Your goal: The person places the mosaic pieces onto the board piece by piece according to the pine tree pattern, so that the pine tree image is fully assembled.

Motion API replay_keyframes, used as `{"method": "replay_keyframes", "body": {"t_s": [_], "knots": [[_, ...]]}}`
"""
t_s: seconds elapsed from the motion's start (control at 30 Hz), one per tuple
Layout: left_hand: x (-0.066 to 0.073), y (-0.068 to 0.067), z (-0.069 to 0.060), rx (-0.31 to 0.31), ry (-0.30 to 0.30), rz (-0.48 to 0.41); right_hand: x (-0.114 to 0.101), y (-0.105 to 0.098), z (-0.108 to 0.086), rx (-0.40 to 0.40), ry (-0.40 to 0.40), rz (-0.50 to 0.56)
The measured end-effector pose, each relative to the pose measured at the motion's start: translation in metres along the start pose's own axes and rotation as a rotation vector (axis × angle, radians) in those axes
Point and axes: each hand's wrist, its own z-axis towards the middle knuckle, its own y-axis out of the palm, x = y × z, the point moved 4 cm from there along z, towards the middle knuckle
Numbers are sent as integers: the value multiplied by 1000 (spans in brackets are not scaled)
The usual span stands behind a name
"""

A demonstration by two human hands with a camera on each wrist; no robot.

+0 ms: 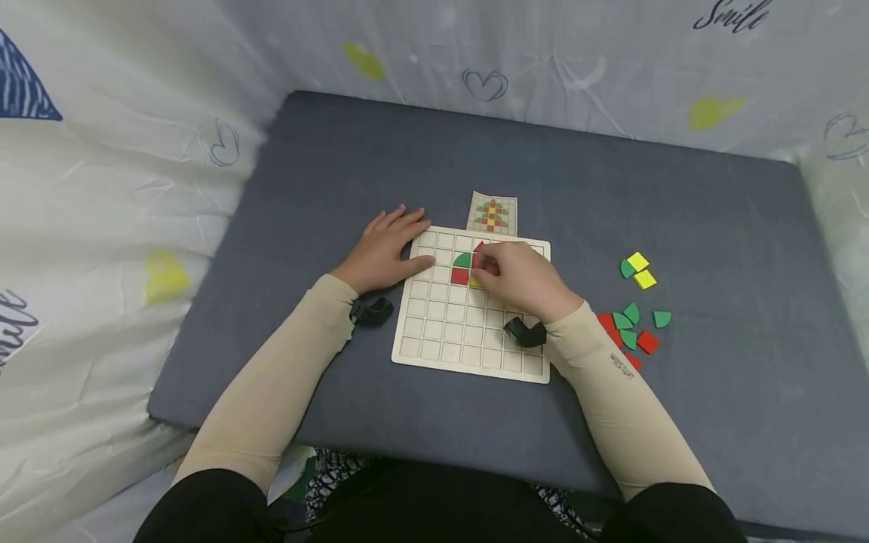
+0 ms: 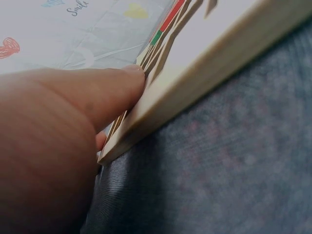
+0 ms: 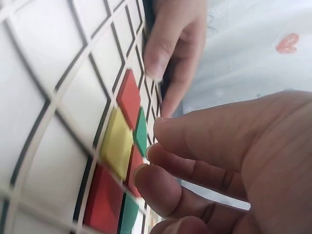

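Note:
A pale wooden grid board (image 1: pixel 434 351) lies on the table. My left hand (image 1: pixel 383 253) rests at its upper left, fingers spread and thumb (image 2: pixel 117 90) on the edge. Over the upper middle of the grid is my right hand (image 1: pixel 523 275), thumb and fingertips slightly apart near the set pieces, no piece visible between them. Around them sit a green quarter-circle piece (image 1: pixel 463 260), a red square (image 1: pixel 459 276), a red pointed piece (image 1: pixel 480 246) and a yellow square (image 3: pixel 117 146). Another red square (image 3: pixel 102 200) and green piece (image 3: pixel 127 214) lie beside the yellow one, partly hidden in the head view.
A pattern card (image 1: pixel 502 215) with a coloured tree-like design lies at the board's far edge. Right of the board are loose green pieces (image 1: pixel 661 319), red squares (image 1: pixel 648 342) and yellow squares (image 1: pixel 645 280). Printed curtains (image 1: pixel 421 68) surround the grey table (image 1: pixel 366 166).

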Motion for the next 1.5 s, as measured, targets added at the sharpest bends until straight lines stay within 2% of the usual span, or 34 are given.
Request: {"method": "replay_keyframes", "body": {"t_s": [0.63, 1.03, 1.27, 1.5], "knots": [[0, 0, 0, 7, -2, -9, 42, -15, -25, 23, 129, 0], [0, -1, 1, 4, 0, -2, 66, -32, -42, 99, 147, 35], [0, 0, 1, -1, -4, -6, 83, -45, -51, 168, 169, 26], [-1, 0, 0, 5, -1, 0, 104, -55, -60, 223, 251, -16]]}}
